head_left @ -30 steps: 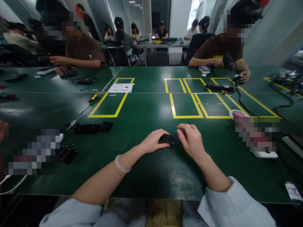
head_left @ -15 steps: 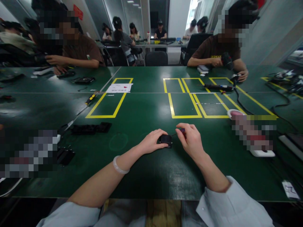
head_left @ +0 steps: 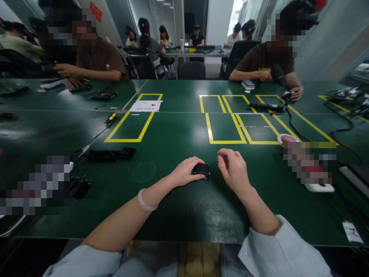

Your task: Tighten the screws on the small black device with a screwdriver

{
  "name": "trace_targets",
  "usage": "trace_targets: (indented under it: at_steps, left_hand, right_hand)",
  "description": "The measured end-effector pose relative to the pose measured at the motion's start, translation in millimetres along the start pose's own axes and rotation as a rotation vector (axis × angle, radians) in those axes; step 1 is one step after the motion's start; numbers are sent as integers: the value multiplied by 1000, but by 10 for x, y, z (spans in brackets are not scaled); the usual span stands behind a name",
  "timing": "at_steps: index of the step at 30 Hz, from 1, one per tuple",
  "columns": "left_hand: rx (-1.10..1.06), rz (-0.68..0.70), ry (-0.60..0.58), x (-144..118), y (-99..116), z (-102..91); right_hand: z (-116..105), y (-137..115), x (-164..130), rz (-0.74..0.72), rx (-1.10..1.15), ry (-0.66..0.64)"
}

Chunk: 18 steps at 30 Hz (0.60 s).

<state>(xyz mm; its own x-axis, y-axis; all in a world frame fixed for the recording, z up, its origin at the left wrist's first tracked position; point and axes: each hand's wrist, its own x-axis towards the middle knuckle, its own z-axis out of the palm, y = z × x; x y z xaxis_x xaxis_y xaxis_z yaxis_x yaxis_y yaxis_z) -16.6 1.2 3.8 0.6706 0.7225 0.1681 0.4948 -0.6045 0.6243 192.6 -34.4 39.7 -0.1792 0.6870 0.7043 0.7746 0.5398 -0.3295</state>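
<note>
While my left grip (head_left: 184, 172) clasps a small black rectangular block (head_left: 202, 169), thumb along its near side, the block sits on the green surface (head_left: 178, 127), in from the middle of the near edge. My right grip (head_left: 235, 169): pinching a thin-shafted hand tool (head_left: 225, 158), shaft directed at the block's right side; whether the tip touches, I cannot tell from here. Toward the left edge: one row of black parts (head_left: 112, 154); one yellow-and-black tool (head_left: 110, 119). Toward the far edge: one printed white sheet (head_left: 146, 105), overlapping a yellow tape outline (head_left: 123, 141). Toward the right edge: one white-edged object (head_left: 321, 188), middle blurred; one black pen-shaped tool (head_left: 266, 107).
</note>
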Motion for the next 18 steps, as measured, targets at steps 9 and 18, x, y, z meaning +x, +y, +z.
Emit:
trace_targets:
  at_steps: [9,18]
  left_hand:
    - [-5,-10,3,-4,-7,1]
    - [-15,-9,5,-2,-8,-6]
  right_hand:
    - [-2,8,-3,8,-10,-14]
    - [-8,1,15,-12,-6,5]
